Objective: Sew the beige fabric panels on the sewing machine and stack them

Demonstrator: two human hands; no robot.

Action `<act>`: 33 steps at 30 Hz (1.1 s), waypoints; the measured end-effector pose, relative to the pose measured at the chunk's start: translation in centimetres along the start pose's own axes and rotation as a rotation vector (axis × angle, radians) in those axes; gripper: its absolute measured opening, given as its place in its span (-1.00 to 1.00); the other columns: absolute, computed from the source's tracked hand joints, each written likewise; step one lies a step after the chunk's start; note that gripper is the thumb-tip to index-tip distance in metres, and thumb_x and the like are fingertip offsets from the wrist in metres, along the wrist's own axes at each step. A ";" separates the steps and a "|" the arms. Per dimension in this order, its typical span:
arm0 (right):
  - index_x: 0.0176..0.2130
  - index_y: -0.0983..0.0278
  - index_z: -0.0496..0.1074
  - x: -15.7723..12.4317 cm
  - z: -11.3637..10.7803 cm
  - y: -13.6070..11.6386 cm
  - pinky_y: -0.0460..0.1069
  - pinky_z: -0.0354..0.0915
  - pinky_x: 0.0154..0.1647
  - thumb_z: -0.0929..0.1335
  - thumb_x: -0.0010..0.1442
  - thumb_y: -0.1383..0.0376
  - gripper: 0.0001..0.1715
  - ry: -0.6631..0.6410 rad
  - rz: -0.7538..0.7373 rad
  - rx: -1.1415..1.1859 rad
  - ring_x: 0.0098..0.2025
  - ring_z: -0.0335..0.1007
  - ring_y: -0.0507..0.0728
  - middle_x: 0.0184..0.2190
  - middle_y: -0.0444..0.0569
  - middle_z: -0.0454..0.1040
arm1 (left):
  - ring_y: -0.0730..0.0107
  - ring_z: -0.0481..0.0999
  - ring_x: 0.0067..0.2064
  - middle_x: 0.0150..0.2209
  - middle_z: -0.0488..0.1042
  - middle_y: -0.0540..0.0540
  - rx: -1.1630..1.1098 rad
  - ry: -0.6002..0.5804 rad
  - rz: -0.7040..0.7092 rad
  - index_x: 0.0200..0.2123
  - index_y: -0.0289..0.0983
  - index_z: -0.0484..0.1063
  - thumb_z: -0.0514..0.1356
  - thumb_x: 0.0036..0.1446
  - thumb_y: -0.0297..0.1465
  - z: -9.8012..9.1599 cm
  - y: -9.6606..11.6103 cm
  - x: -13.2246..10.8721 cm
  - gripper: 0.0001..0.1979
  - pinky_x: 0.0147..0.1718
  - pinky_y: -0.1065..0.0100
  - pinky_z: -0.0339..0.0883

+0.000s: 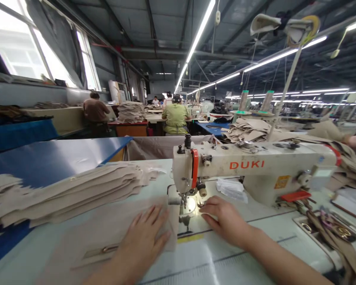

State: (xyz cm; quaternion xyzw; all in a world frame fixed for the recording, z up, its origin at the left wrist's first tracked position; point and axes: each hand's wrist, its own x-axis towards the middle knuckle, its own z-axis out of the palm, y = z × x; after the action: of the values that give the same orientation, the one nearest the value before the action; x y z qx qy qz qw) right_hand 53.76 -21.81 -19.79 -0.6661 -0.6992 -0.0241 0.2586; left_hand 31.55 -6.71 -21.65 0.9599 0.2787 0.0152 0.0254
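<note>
My left hand (146,237) lies flat, fingers spread, on a beige fabric piece (106,221) left of the sewing machine (219,166). A narrow slot with a zipper pull (109,248) shows in that fabric, partly behind my wrist; hand and cloth are smeared by motion. My right hand (225,217) is beside the lit needle plate (191,204), thumb and fingers drawn together. A small dark metal part (201,204) is at its fingertips, but I cannot tell whether it is held. The fabric's right edge is close to the presser foot (184,200).
Stacked beige fabric pieces (77,190) lie at the left, by a blue-topped table (62,154). A folded white bundle (231,190) sits under the machine arm. An inset tray (332,229) with straps and rings is at the right. Other people (175,114) sit farther back.
</note>
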 end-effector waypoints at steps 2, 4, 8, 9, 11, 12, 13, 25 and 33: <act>-0.23 0.24 0.53 -1.0 -1.8 2.4 -0.06 0.27 -0.18 0.25 0.29 0.35 -0.74 0.002 0.168 -0.060 -0.20 0.42 0.12 -0.28 0.00 0.52 | -0.01 0.04 0.35 0.35 0.06 -0.16 0.013 -0.009 -0.017 0.31 -0.17 0.14 -0.04 0.28 -0.15 0.2 0.0 0.2 -0.43 0.24 -0.10 -0.06; -0.26 0.25 0.54 -2.1 -3.3 4.9 -0.05 0.27 -0.17 0.24 0.28 0.35 -0.73 0.030 0.348 -0.156 -0.21 0.43 0.13 -0.28 0.01 0.52 | -0.04 0.02 0.36 0.35 0.05 -0.17 0.024 -0.014 -0.030 0.31 -0.18 0.14 -0.02 0.25 -0.13 0.5 -0.1 0.3 -0.40 0.24 -0.12 -0.09; -0.23 0.31 0.54 -3.5 -4.7 8.4 -0.04 0.26 -0.21 0.24 0.27 0.38 -0.72 0.054 0.559 -0.270 -0.23 0.45 0.16 -0.28 0.05 0.53 | -0.08 0.01 0.35 0.34 0.06 -0.19 0.000 -0.002 -0.045 0.30 -0.19 0.16 0.02 0.20 -0.09 1.0 -0.1 0.6 -0.36 0.24 -0.16 -0.10; -0.23 0.31 0.54 -3.6 -4.7 8.6 -0.05 0.26 -0.21 0.26 0.25 0.38 -0.74 0.043 0.578 -0.281 -0.23 0.45 0.16 -0.28 0.05 0.53 | -0.08 0.02 0.35 0.34 0.08 -0.20 -0.006 0.001 -0.048 0.29 -0.19 0.17 0.03 0.19 -0.08 1.1 0.0 0.6 -0.36 0.23 -0.16 -0.10; -0.25 0.31 0.54 -3.6 -4.3 8.7 -0.06 0.25 -0.21 0.30 0.22 0.38 -0.80 0.019 0.595 -0.295 -0.20 0.44 0.16 -0.27 0.04 0.52 | -0.10 0.04 0.34 0.33 0.11 -0.22 -0.009 0.005 -0.054 0.29 -0.20 0.20 0.04 0.18 -0.08 1.1 0.0 0.7 -0.36 0.23 -0.17 -0.10; -0.27 0.31 0.54 -3.4 -4.1 8.5 -0.07 0.25 -0.20 0.31 0.21 0.38 -0.81 0.008 0.600 -0.300 -0.19 0.44 0.16 -0.27 0.04 0.52 | -0.10 0.06 0.34 0.32 0.12 -0.23 -0.007 0.010 -0.057 0.28 -0.20 0.21 0.05 0.17 -0.09 1.0 0.1 0.8 -0.36 0.23 -0.18 -0.09; -0.29 0.31 0.53 -3.3 -3.9 8.3 -0.07 0.24 -0.20 0.31 0.21 0.39 -0.82 0.000 0.605 -0.305 -0.19 0.43 0.16 -0.27 0.04 0.52 | -0.11 0.07 0.33 0.32 0.13 -0.23 -0.005 0.015 -0.057 0.28 -0.20 0.22 0.05 0.17 -0.09 1.0 0.1 0.8 -0.36 0.22 -0.19 -0.08; -0.32 0.30 0.51 -3.3 -3.5 8.2 -0.09 0.20 -0.23 0.28 0.26 0.40 -0.80 0.030 0.645 -0.334 -0.20 0.43 0.13 -0.29 0.00 0.53 | -0.11 0.08 0.33 0.31 0.14 -0.23 -0.005 0.059 -0.039 0.28 -0.22 0.21 0.01 0.19 -0.07 1.6 -0.3 0.6 -0.35 0.21 -0.19 -0.07; -0.25 0.30 0.47 -1.8 -4.0 7.7 -0.09 0.16 -0.28 0.24 0.31 0.37 -0.78 0.064 0.694 -0.390 -0.20 0.43 0.13 -0.25 0.02 0.53 | -0.11 0.11 0.32 0.30 0.18 -0.23 -0.006 0.084 -0.030 0.26 -0.21 0.25 0.03 0.19 -0.10 1.7 -0.4 0.6 -0.38 0.21 -0.17 -0.04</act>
State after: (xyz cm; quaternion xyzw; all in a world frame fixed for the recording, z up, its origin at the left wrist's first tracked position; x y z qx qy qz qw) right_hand 62.30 -24.14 -19.48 -0.8983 -0.4065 -0.0884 0.1415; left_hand 31.92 -6.07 -23.32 0.9540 0.2940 0.0562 0.0170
